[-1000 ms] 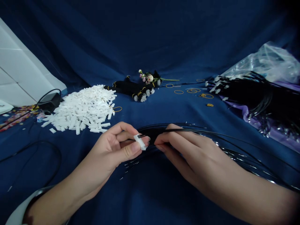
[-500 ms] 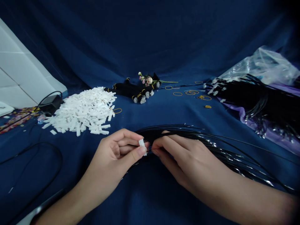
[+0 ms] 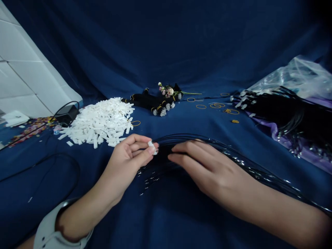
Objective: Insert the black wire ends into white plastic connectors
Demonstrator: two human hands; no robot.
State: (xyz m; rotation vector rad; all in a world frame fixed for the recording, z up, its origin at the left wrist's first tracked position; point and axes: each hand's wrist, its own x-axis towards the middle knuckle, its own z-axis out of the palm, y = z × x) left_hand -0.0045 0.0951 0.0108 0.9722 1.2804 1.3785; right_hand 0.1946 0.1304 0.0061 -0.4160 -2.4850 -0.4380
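Observation:
Between the thumb and fingertips of my left hand [image 3: 127, 155] is a small white plastic piece [image 3: 152, 147], tilted and partly covered by the thumb. Just right of it, my right hand [image 3: 211, 167] hovers at a bundle of thin black cords [image 3: 181, 136]. Its thumb and index finger are slightly apart, and no object shows between them. The cords run behind both hands and off to the right, with shiny tips showing below the left fingers. Whether a cord touches the white piece is hard to see.
A heap of similar white pieces [image 3: 101, 119] lies at left on the blue cloth [image 3: 166, 214]. Black bundles with silvery ends [image 3: 153, 102], a flower sprig [image 3: 169, 91] and yellow rubber bands [image 3: 217, 105] lie behind. More black cords [image 3: 282, 110] rest on purple material at right.
My left hand has moved slightly left and up with the white piece. My right thumb and index finger have parted from their pinch. The view has shifted a little.

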